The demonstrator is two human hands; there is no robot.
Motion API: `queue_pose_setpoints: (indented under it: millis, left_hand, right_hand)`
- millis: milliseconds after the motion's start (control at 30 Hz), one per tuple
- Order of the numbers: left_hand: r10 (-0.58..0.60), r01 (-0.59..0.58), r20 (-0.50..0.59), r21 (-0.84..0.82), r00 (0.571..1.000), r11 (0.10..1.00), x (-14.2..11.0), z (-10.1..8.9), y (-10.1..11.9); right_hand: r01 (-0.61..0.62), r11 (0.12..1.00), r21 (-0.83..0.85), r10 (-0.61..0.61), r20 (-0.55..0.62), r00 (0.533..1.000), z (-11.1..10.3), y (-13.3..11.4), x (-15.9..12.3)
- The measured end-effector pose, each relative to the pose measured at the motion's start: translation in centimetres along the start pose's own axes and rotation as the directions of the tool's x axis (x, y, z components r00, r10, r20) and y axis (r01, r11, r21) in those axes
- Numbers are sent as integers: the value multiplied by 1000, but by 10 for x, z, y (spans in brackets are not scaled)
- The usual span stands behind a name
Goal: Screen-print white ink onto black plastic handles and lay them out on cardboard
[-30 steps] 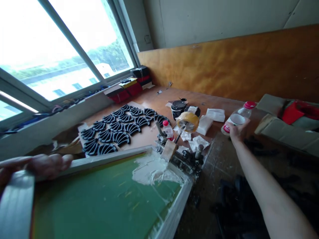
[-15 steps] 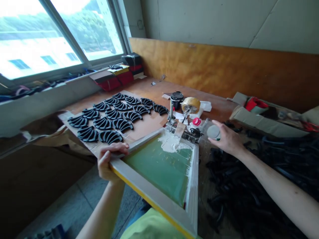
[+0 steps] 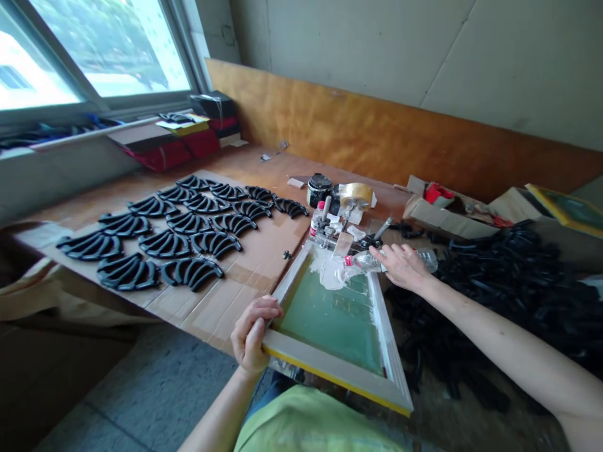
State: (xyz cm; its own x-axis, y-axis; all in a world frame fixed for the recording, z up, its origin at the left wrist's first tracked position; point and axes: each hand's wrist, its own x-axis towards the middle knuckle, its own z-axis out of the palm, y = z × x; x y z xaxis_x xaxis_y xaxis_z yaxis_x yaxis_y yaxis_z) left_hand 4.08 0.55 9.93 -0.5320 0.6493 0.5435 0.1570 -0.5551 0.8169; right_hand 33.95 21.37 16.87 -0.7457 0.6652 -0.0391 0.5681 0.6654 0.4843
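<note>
My left hand is closed around the near left corner of a screen printing frame, which has a green mesh. White paste-like ink lies at the mesh's far end, with a small flat wooden piece standing in it. My right hand grips a clear plastic bottle with a red mouth end. The bottle lies nearly level, its mouth pointing left over the white ink. Behind the frame is a metal hinge clamp.
Rows of fanned black curved parts lie on cardboard at left. A heap of loose black parts covers the right side. Behind the clamp stand a black jar, a tape roll and another red-capped bottle.
My right hand has tipped the bottle so its mouth points over the ink. The screen frame sits lower and flatter, with my left hand still on its corner. The view has shifted right.
</note>
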Motion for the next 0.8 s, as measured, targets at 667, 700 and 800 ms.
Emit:
queue_pose_setpoints:
  millis: [667, 700, 800]
  left_hand:
    - [62, -65, -78, -30, 995, 997, 35, 27, 18]
    - [62, -65, -101, -21, 993, 998, 38, 31, 20]
    - [24, -18, -197, 30, 980, 999, 48, 42, 35]
  right_hand:
    - [-296, 746, 596, 453, -129, 882, 55, 10, -28]
    - [-280, 672, 685, 503, -145, 852, 63, 16, -28]
    - [-189, 399, 897, 678, -150, 720, 92, 41, -22]
